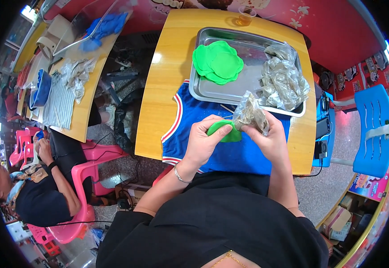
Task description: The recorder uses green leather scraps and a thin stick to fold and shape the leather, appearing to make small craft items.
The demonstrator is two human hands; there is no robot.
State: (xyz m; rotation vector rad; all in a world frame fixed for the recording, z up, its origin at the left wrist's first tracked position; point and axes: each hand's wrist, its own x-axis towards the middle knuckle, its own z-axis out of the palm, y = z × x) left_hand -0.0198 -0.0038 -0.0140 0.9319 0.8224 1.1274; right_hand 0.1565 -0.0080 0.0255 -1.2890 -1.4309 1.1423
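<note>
My left hand [202,142], with a silver bangle on its wrist, pinches a round bright green fabric piece [231,135] between thumb and fingers. My right hand [272,139] grips a crumpled clear plastic bag [251,112] with something brownish inside, close against the green piece. Both hands are over a blue garment [190,117] with red and white trim, spread on the yellow table [158,89]. Beyond them stands a metal tray [212,92]. A stack of green round pieces [221,63] lies in its left part, and a heap of crumpled plastic bags [285,85] fills its right.
A cup of amber liquid [245,17] stands at the table's far edge. To the right is a blue chair [373,125]. At left, a co-worker [42,192] sits on a pink chair [80,196] beside another table holding striped cloth [59,100] and blue material [105,29].
</note>
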